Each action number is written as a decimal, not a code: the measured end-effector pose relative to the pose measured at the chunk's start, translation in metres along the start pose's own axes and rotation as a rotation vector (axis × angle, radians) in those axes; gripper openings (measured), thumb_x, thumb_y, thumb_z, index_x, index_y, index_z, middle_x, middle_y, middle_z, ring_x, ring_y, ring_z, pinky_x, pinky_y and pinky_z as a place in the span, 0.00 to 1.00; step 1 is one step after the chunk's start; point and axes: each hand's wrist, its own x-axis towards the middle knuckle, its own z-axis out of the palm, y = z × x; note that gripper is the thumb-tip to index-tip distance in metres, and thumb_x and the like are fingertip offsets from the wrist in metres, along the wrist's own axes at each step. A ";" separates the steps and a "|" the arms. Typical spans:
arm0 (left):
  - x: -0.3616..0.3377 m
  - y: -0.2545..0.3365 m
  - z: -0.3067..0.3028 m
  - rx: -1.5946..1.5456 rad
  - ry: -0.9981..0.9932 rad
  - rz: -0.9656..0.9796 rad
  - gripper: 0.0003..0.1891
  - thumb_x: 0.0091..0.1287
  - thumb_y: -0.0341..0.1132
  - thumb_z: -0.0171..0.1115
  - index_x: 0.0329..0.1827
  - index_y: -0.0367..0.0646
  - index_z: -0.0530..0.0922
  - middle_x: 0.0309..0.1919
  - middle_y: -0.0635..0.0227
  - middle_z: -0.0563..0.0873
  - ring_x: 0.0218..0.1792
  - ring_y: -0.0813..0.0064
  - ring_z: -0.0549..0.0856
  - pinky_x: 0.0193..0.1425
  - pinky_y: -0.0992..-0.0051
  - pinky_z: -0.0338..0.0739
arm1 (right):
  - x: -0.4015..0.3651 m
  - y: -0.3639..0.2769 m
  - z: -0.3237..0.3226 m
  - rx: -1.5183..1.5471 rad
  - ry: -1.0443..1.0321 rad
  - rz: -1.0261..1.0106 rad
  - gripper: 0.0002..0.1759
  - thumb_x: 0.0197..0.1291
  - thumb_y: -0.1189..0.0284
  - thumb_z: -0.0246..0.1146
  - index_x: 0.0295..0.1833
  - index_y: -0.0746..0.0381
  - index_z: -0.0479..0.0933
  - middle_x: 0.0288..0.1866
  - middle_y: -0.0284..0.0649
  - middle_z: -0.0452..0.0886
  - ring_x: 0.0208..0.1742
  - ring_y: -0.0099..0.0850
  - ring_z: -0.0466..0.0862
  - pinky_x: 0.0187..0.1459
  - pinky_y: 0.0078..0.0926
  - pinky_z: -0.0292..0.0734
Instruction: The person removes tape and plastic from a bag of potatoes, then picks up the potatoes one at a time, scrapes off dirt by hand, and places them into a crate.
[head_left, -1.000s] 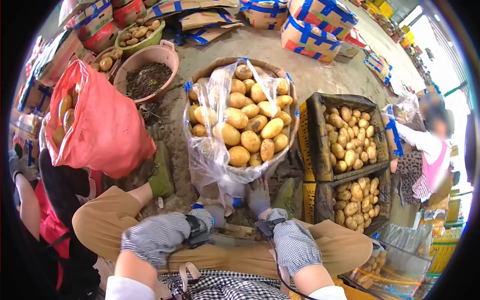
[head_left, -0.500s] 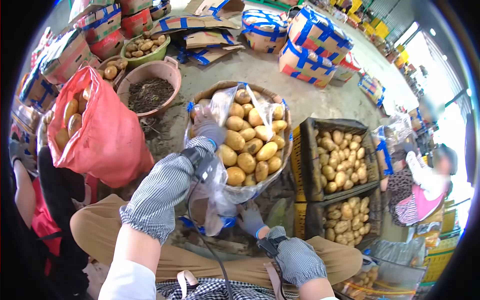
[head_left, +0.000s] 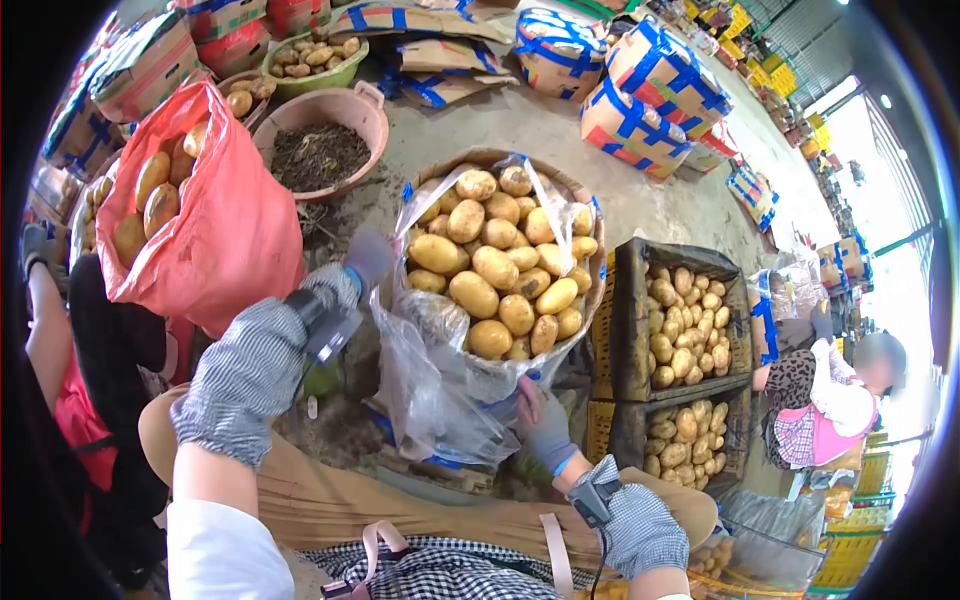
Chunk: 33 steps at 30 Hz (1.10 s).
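A round box lined with clear plastic [head_left: 440,385] stands before me, full of potatoes [head_left: 495,266]. My left hand [head_left: 370,258], gloved in grey, is just left of the box beside the liner's edge; its fingers are blurred, and whether they touch the plastic cannot be told. At the near right side of the box is my right hand [head_left: 543,420], also gloved, with thumb and fingers against the lower wall and liner. A red sack [head_left: 225,240] holding more potatoes stands to the left.
Two dark-lined crates [head_left: 632,330] of smaller potatoes are on the right. A pink tub [head_left: 375,125] of soil and a green basin [head_left: 345,73] lie beyond the sack. Taped boxes [head_left: 640,130] stand behind. A co-worker [head_left: 835,400] sits far right; another person's arm [head_left: 45,330] shows at left.
My left hand has moved left, off the potatoes at the box's left side. The clear liner now hangs over the near left side. My right hand has shifted right and slightly up.
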 end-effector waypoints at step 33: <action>-0.181 0.243 -0.165 0.002 -0.063 -0.256 0.28 0.66 0.37 0.67 0.66 0.38 0.68 0.57 0.58 0.77 0.51 0.66 0.81 0.56 0.70 0.77 | 0.184 -0.103 0.032 0.010 -0.004 -0.190 0.42 0.42 0.58 0.76 0.63 0.63 0.69 0.54 0.51 0.78 0.55 0.49 0.79 0.58 0.38 0.74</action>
